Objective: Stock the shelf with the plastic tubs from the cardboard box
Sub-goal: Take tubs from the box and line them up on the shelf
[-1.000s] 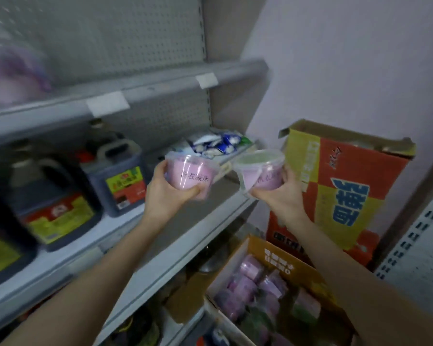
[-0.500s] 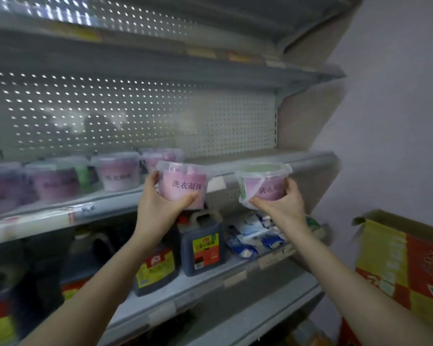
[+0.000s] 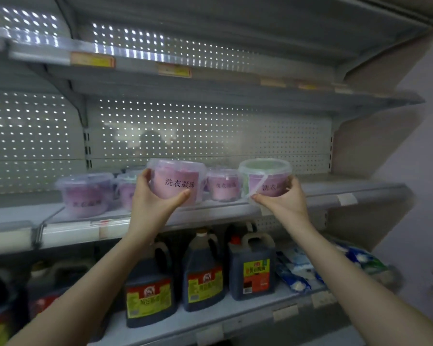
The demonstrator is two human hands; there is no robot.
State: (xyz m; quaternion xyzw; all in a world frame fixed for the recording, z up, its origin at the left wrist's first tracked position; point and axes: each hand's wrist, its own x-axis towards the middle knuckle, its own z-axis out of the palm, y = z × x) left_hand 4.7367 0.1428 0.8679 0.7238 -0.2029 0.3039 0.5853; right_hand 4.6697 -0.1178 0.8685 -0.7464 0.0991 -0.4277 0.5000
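Left hand [image 3: 153, 208] curls round a pink-labelled plastic tub [image 3: 178, 182], held at the front edge of the middle shelf [image 3: 360, 193]; right hand [image 3: 284, 204] grips a green-lidded tub [image 3: 265, 174] just beside it. More tubs [image 3: 81, 193] stand further back on that shelf, with soy sauce jugs [image 3: 253, 268] on the shelf below.

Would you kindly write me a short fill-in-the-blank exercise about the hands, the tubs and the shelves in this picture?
The left hand grips a pink tub and the right hand a second tub, so ____ tubs are in hand.
The second tub looks pale ____ at the top.
The dark jugs stand on the shelf ____ the tub shelf.
Missing words: two; green; below.
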